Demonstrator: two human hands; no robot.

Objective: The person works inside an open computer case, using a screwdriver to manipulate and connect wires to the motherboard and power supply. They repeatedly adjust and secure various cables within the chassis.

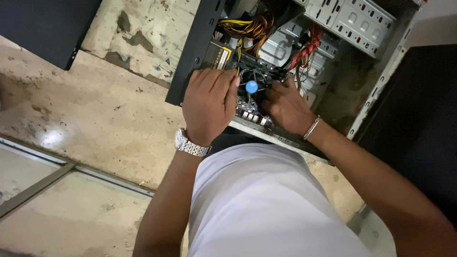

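Open desktop computer case point(381, 62) lies on a stained stone floor point(95, 109). Left hand point(209, 104), fingers curled together, presses on the processor cooling fan point(251, 86) with its blue hub, directly under the fingertips. Right hand point(285, 105) grips the fan's opposite edge; whether its grip is clamped or merely resting cannot be told, the fingers being hidden. Yellow and red cable bundles point(252, 28) lie just beyond both hands. Judgement: apply even pressure from both sides, keeping cables out of the blades.

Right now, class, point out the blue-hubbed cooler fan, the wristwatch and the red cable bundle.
cooler fan point(251, 86), head view, blue hub.
wristwatch point(190, 145), head view, metal band.
red cable bundle point(307, 50), head view, middle of bundle.
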